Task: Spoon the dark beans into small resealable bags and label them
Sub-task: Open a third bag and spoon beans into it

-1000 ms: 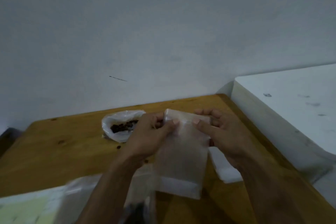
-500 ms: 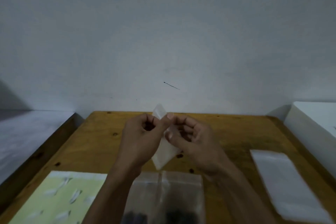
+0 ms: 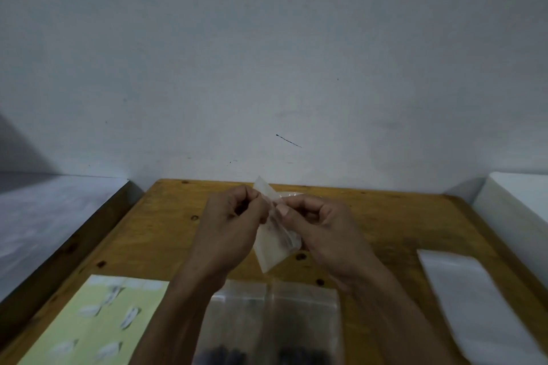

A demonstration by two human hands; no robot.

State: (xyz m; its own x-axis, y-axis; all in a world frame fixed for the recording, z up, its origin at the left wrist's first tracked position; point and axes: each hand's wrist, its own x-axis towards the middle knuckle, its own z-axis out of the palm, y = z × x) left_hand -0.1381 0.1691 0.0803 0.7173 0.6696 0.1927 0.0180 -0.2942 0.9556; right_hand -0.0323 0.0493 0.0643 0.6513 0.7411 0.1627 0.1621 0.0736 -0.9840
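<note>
At the bottom of the frame, nearest me, two clear bags (image 3: 275,323) lie side by side flat on the wooden bench (image 3: 370,225), with dark beans (image 3: 222,354) showing through at their lower ends, cut off by the frame edge. To the lower left lies a pale green label sheet (image 3: 98,326) with several white labels on it, some of them lifting at a corner. At the lower right a stack of empty bags (image 3: 474,305) lies flat near the bench's right edge.

Above these, in the middle of the frame, my two hands meet over the bench. My left hand (image 3: 231,225) has its fingers curled, and its grip pinches the top of a small empty bag (image 3: 274,246) between thumb and fingertips. My right hand (image 3: 323,231) pinches the same bag's upper edge from the other side, fingers curled in, thumb pressed on the plastic. The bag hangs tilted between them, one top corner pointing up toward the wall, its lower end slanting down and clear of the bench.

Just behind my right hand, a bit of crumpled clear plastic (image 3: 292,194) shows on the bench; what it holds I cannot tell. Beyond is the plain grey wall (image 3: 267,53), with a short dark mark (image 3: 289,141). A white surface (image 3: 522,198) sits at the far right.
</note>
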